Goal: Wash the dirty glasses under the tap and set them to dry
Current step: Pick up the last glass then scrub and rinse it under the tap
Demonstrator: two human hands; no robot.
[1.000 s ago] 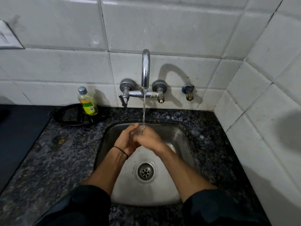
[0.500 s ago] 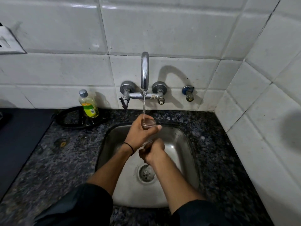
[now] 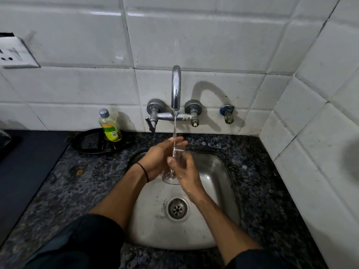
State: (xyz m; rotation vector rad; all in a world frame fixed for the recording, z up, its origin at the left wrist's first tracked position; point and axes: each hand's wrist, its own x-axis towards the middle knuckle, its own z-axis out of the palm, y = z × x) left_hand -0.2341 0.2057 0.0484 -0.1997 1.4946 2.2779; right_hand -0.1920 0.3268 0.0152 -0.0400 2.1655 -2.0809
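A clear drinking glass is held upright over the steel sink, between both hands. Water runs from the chrome tap straight into the glass. My left hand wraps the glass from the left, fingers curled round its upper part. My right hand grips it from the right, thumb across the front. Most of the glass is hidden by the fingers; its base shows below them.
A bottle of yellow-green dish liquid stands in a black round tray left of the sink on the dark granite counter. The drain lies below my hands. A wall socket sits at far left, tiled walls behind and right.
My right hand has come up from under the glass to grip its side. The glass sits lower over the sink than half a second ago, with both hands round it.
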